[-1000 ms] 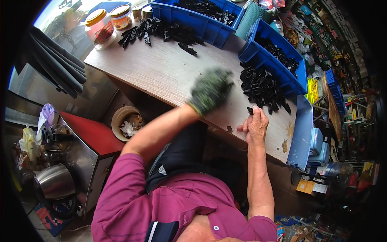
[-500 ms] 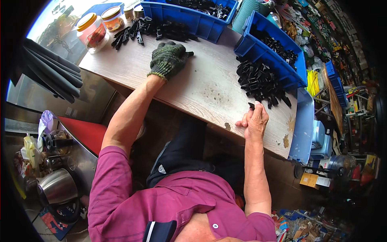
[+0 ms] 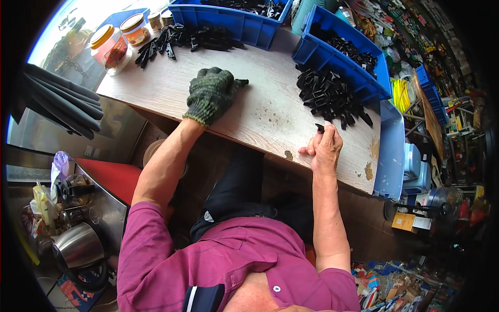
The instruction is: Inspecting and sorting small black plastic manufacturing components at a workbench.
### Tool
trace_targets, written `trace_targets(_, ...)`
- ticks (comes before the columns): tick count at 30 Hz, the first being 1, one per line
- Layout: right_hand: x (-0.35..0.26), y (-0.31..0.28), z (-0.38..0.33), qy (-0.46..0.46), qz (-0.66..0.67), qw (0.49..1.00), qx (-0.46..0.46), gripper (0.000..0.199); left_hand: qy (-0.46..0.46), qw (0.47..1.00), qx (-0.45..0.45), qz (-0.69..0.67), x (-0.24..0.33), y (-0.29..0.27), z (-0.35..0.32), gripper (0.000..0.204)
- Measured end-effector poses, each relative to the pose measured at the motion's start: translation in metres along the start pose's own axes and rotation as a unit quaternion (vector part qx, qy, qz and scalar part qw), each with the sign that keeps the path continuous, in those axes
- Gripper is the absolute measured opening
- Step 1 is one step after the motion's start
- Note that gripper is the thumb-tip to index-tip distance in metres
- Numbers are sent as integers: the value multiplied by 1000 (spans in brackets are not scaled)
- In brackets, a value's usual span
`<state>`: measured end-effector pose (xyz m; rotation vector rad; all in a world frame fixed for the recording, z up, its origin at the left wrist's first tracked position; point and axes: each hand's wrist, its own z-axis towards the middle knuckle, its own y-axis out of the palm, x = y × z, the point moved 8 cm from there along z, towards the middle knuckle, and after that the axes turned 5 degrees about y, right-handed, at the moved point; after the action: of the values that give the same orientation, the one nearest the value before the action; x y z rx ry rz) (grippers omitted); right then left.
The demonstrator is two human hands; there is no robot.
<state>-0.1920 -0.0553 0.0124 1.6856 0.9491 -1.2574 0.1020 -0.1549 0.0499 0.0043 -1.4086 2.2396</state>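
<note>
My left hand [image 3: 210, 93], in a dark green knitted glove, is closed above the table's left half. A small black plastic piece [image 3: 242, 82] sticks out from its finger side. Further back lies a row of similar slim black pieces [image 3: 208, 40]. My bare right hand [image 3: 326, 147] pinches another small black piece [image 3: 319, 128] between thumb and forefinger, just in front of a heap of black pieces [image 3: 330, 93]. Its other fingers are curled in. What else the glove may cover is hidden.
Two blue crates, one at the back [image 3: 228, 23] and one at the right [image 3: 343, 60], hold more black pieces. Lidded jars [image 3: 110, 49] stand at the table's back left. A steel kettle [image 3: 79, 244] is at lower left. A blue bin [image 3: 391, 151] adjoins the table's right edge.
My left hand has drawn back toward me, away from the row of pieces, still with its black piece. My right hand keeps its pinch near the heap. The whole view has shifted slightly.
</note>
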Motion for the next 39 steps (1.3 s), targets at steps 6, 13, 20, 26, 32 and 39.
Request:
trace_targets(6,-1,0,-4,-2,8,1000,3,39,101,994,37,-15,44,0,-25,21)
trace_targets(13,1,-9,-4,17,46,998,43,39,136,927,61,-346,116,11,-40,20)
trace_targets(20,-8,-9,-10,16,8,994,103,37,78,878,-54,-470,164,44,-40,19)
trace_targets(26,-3,-11,-6,-30,24,998,59,32,-32,872,-80,-482,164,53,-35,21)
trace_targets(32,-12,-31,-4,-190,-151,965,101,32,-126,875,-50,-464,191,61,-41,30)
trace_targets(39,-9,-22,-8,-85,-33,994,64,30,-4,852,-39,-523,188,56,-46,42)
